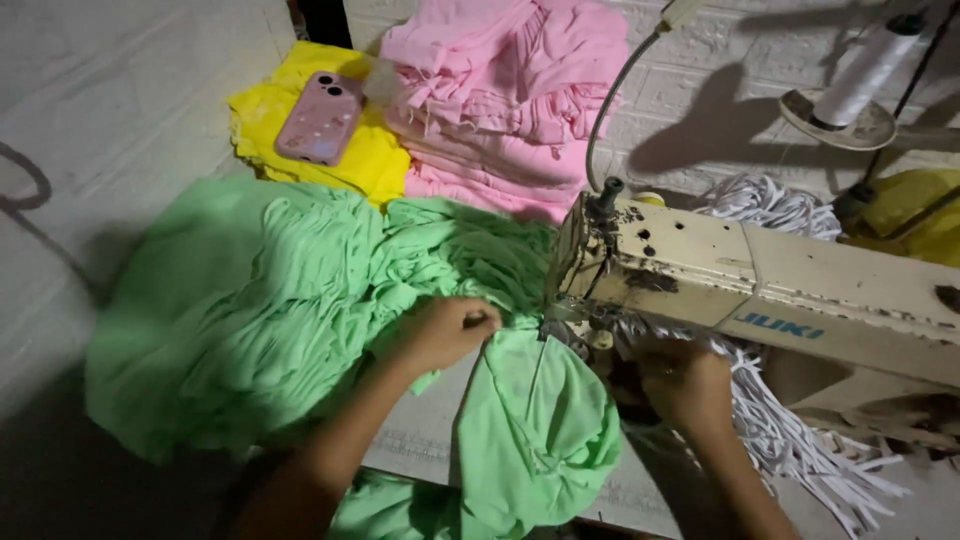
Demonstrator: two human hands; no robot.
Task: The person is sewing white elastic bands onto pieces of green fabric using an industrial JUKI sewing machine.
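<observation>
Left hand (pixel 447 330) pinching green fabric (pixel 530 420) at the sewing machine (pixel 700 270) needle; right hand (pixel 685 380) resting under machine arm, grip unclear. Green pile (pixel 240 310) waiting left; pink stack (pixel 510 90) lying far.

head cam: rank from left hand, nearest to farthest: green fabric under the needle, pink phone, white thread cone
From the left hand:
1. Green fabric, pinched in the hand's fingers, right by the needle.
2. Pink phone, up and to the left, lying on the yellow fabric stack.
3. White thread cone, far upper right on its stand, beyond the sewing machine.
</observation>
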